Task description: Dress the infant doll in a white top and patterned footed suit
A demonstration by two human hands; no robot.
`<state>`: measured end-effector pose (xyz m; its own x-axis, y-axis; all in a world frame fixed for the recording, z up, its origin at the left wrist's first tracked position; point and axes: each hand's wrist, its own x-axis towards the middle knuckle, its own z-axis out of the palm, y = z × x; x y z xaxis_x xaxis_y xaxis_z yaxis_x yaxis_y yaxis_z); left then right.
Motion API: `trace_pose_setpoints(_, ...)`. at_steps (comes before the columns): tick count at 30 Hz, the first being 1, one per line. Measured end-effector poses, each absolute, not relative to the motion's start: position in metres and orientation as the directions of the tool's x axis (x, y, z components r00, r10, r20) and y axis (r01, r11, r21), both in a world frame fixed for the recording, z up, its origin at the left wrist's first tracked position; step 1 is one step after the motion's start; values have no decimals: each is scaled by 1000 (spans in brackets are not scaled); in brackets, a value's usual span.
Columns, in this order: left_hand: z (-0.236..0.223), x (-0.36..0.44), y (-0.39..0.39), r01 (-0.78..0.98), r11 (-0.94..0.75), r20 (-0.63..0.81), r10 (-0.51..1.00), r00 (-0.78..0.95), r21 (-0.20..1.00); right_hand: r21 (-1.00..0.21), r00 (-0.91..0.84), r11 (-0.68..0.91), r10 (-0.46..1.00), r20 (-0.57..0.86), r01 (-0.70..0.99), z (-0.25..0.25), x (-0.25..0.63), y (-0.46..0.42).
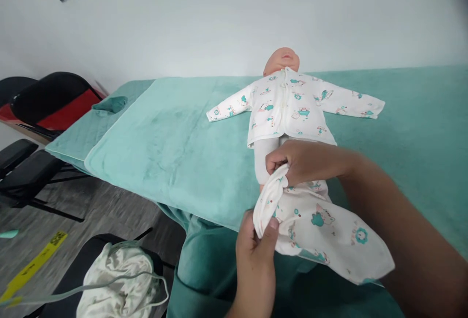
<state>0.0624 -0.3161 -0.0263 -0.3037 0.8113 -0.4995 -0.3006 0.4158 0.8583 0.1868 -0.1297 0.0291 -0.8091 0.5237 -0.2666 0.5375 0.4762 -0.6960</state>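
A baby doll [281,61] lies on its back on a teal-covered bed, dressed in a white printed jacket [292,106] with both sleeves spread out. Matching white printed baby pants [310,220] are bunched at the doll's lower legs, over the bed's near edge. My left hand [258,245] pinches the gathered waistband between thumb and fingers. Higher up, by the doll's thighs, my right hand [298,159] has its fingers closed on the other side of the same waistband. The doll's feet are hidden by the pants and my hands.
The teal bed cover [175,138] stretches to both sides, against a white wall. Below at the left, a black chair [62,284] holds a heap of white cloth [120,279] and a cable. Black and red folding chairs [58,101] stand farther left. Yellow tape [36,262] marks the floor.
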Motion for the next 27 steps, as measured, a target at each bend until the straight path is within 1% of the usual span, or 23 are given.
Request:
trace_pose_setpoints(3,-22,51,-315,-205,423,-468,836,-286,883,-679,-791,477,553,-262,558,29,186,-132)
trace_pose_setpoints(5,-17,47,-315,-204,416,-458,855,-243,886,-678,-776,467,580,-249,567,28,187,-135)
trace_pose_setpoints(9,-10,42,-312,-303,444,-495,862,-113,843,-719,-707,406,687,-167,564,20,191,-149)
trace_pose_setpoints(13,-16,39,-303,-452,415,-489,871,-53,789,-762,-560,315,825,-75,567,9,195,-169)
trace_pose_setpoints(14,-19,37,-299,-474,406,-483,875,-47,781,-772,-522,289,850,-64,566,6,195,-174)
trace_pose_setpoints(16,-24,30,-291,-463,401,-462,887,-19,790,-786,-457,259,889,-34,562,1,196,-181)
trace_pose_setpoints(19,-28,14,-274,-329,373,-369,926,77,868,-760,-386,278,922,39,587,-5,197,-190)
trace_pose_setpoints(22,-28,-4,-250,-70,243,-234,965,120,968,-702,-365,319,927,90,637,-7,197,-196)
trace_pose_setpoints(24,-29,-13,-233,86,152,-161,981,111,985,-656,-374,335,924,86,676,-6,196,-200)
trace_pose_setpoints(25,-30,-16,-226,137,108,-123,987,108,985,-635,-379,335,923,72,696,-5,195,-201)
trace_pose_setpoints(27,-33,-19,-213,178,9,-28,994,105,984,-614,-375,312,927,29,725,-2,193,-204)
